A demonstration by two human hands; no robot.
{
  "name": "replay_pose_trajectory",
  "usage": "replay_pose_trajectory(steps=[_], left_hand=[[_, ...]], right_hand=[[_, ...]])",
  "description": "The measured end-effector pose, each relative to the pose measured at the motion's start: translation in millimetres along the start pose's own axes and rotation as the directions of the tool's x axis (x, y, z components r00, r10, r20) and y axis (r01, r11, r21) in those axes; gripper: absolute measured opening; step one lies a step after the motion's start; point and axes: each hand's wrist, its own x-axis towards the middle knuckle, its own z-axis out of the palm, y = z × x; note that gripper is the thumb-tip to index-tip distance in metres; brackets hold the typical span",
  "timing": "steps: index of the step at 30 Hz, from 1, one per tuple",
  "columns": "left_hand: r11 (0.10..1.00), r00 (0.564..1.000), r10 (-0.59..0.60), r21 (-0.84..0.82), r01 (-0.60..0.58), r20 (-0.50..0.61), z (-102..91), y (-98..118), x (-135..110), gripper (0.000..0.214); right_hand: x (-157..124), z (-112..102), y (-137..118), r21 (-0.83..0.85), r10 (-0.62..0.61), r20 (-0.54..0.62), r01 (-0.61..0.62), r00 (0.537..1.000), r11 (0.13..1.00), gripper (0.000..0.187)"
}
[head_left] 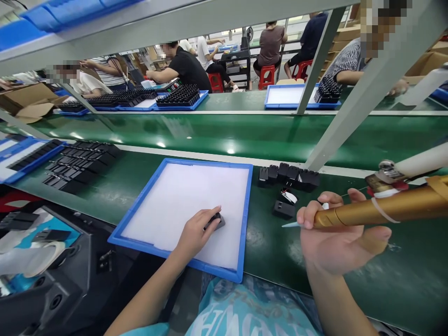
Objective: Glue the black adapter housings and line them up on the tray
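My left hand (196, 233) rests on the white pad of a blue-rimmed tray (245, 219), fingers closed round a small black plug-like part (217, 220). My right hand (336, 238) holds a gold pen-shaped tool (381, 210) with a pale pointed tip aimed left, above the green bench. Just beyond that tip lie two loose black parts (284, 205), one with a white face. A short row of black parts (289, 176) stands behind them by a grey post.
Rows of black parts (75, 165) lie left of the tray, beside another blue tray (24, 156). A green conveyor belt (245, 133) runs across. Slanted grey frame posts (353, 100) rise from the bench. Other people sit working at the far bench with blue trays.
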Motion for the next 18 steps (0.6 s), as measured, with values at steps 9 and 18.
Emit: replay_pose_trajectory(steps=[9, 18], left_hand=[[0.992, 0.990, -0.114, 0.055, 0.110, 0.087, 12.8, 2, 3, 0.021], [0.974, 0.914, -0.223, 0.118, 0.194, 0.339, -1.8, -6, 12, 0.031]], right_hand=[[0, -1, 0, -0.007, -0.002, 0.016, 0.002, 1.000, 1.000, 0.047], [0, 1, -1, -0.030, -0.015, -0.003, 0.015, 1.000, 0.999, 0.049]])
